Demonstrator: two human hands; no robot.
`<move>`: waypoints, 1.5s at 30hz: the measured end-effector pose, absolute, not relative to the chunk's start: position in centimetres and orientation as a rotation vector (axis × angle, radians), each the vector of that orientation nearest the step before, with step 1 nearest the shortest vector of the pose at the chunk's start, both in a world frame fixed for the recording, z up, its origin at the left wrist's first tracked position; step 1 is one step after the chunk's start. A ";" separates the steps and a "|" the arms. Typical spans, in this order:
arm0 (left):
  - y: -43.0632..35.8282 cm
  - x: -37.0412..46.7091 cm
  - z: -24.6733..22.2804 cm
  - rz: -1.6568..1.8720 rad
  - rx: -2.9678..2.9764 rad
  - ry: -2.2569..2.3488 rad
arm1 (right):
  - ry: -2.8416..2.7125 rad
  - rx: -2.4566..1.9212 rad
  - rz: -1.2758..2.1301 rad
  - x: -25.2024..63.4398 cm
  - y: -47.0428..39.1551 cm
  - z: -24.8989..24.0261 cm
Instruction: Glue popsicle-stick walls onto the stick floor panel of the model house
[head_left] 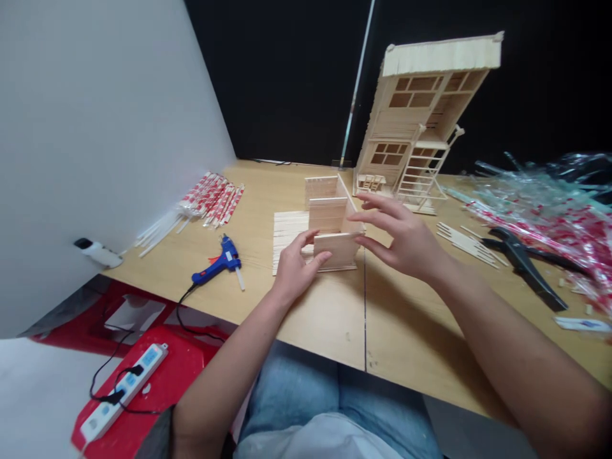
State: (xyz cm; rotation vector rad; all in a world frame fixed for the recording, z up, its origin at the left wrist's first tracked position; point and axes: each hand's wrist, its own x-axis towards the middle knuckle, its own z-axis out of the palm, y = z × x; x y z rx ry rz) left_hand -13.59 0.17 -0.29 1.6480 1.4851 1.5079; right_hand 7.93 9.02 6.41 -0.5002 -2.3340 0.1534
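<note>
A small structure of pale wooden sticks [335, 250] stands at the middle of the table, with upright panels joined along its right side. My left hand [297, 264] grips the left edge of its front panel, thumb on the near face and fingers behind. At the right side my right hand [399, 233] has its fingers spread, the fingertips at or close to the side wall; whether they touch is hard to tell. A flat stick panel [287, 231] lies under and to the left of the structure.
Behind on the right stands a tall stick house [411, 115] with a ladder. A blue glue gun [217, 262] and wrapped sticks [210, 197] lie left. Loose sticks [466, 243], a black-handled tool [526, 268] and plastic wrappers [549, 210] are right. A power strip [124, 392] sits on a red stool [179, 363].
</note>
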 end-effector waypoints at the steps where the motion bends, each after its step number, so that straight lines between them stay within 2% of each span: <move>1: -0.3 -13.8 0.1 1.549 1.680 1.523 | -2.314 -0.493 0.153 7.9 8.8 6.7; 5: -3.5 -16.1 1.4 1.723 1.763 1.725 | -2.244 -0.468 0.134 8.0 7.8 7.9; 9: -7.7 -21.9 1.6 1.680 1.754 2.240 | -2.183 -0.444 0.131 8.5 7.1 8.7; 12: -9.9 -27.5 0.7 1.287 1.679 2.596 | -2.161 -0.436 0.124 8.8 6.5 9.1; 15: -10.8 -31.3 -0.7 0.788 1.722 2.628 | -2.150 -0.457 0.122 8.8 5.6 9.6; 19: -10.5 -32.3 -2.1 0.845 1.790 2.580 | -2.114 -0.509 0.155 9.3 3.6 10.2; 22: -10.6 -31.1 -1.9 0.992 1.710 2.568 | -1.958 -0.598 0.224 10.5 1.8 9.6; 25: -11.5 -28.2 -0.6 1.326 1.442 2.525 | -1.623 -0.741 0.417 11.4 -0.6 7.4; 28: -12.8 -23.2 1.5 1.706 1.164 2.318 | -1.336 -0.929 0.731 10.6 -3.7 4.5; 31: -13.4 -16.6 2.9 1.838 1.162 2.051 | -1.341 -0.888 1.250 8.1 -6.8 2.4; 33: -13.1 -12.0 3.0 1.792 1.315 1.843 | -1.377 -0.732 1.510 6.4 -8.5 1.7; 35: -12.4 -7.8 2.4 1.771 1.524 1.681 | -1.380 -0.659 1.581 5.6 -9.6 1.5; 40: -10.2 -1.2 1.3 1.629 1.925 1.408 | -1.084 -0.855 1.446 7.7 -9.2 1.2; 45: -7.7 -2.4 3.1 1.339 2.207 1.243 | -0.855 -0.932 1.413 11.7 -6.7 0.9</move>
